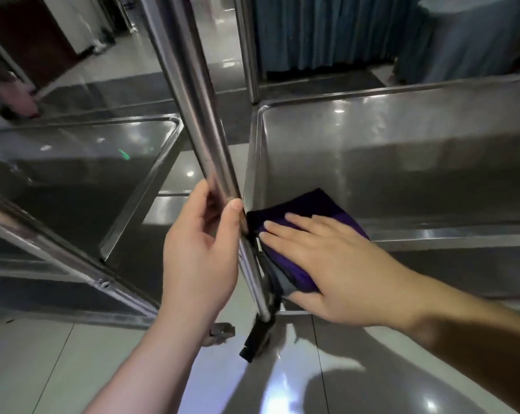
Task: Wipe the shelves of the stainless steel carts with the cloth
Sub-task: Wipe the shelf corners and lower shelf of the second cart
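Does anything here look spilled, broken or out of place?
Nothing stands out. The left hand grips the cart's upright post while the right hand presses the purple cloth flat on the shelf. No spill or damage shows.

Right: shallow stainless steel cart shelf with a raised rim [417, 150]; a folded dark purple cloth [306, 210] lies flat in its near left corner. Left: a second rimmed stainless steel shelf [82, 180] of the neighbouring cart. Both carts stand on a glossy grey tiled floor [58, 369].
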